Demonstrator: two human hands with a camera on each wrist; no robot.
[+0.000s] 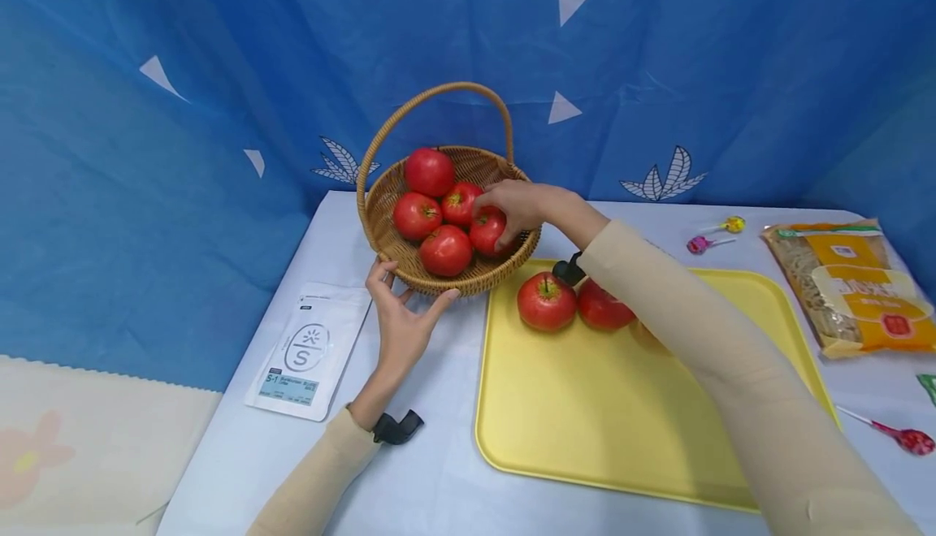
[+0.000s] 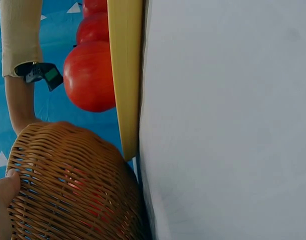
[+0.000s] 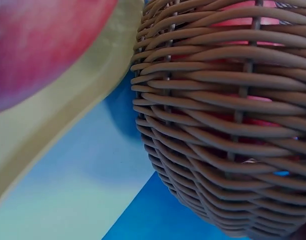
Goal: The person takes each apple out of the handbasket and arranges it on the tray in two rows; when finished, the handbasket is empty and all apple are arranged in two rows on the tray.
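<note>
One basket [image 1: 475,280] holds five apples [image 1: 446,250] and stands at ten o'clock from the middle of the one yellow tray [image 1: 585,414], just beside its corner. The tray seems to carry three apples [image 1: 547,302] in a row along its far edge, the third mostly hidden under the right sleeve [image 1: 709,341]. The right hand [image 1: 521,201] reaches over the rim, thumb and fingers curled round one of the five, the apple [image 1: 485,235] between three and four o'clock in the basket. The left hand [image 1: 405,329] holds the basket at its seven o'clock side, fingers bent against the rim, the thumb spread well away from them and touching the lower wall. One white pouch [image 1: 310,349] lies at eight o'clock from the basket. Around the tray there are three lollipops [image 1: 697,245], two near one o'clock and a red one just past three, plus one bag of noodles [image 1: 855,292] at two o'clock.
</note>
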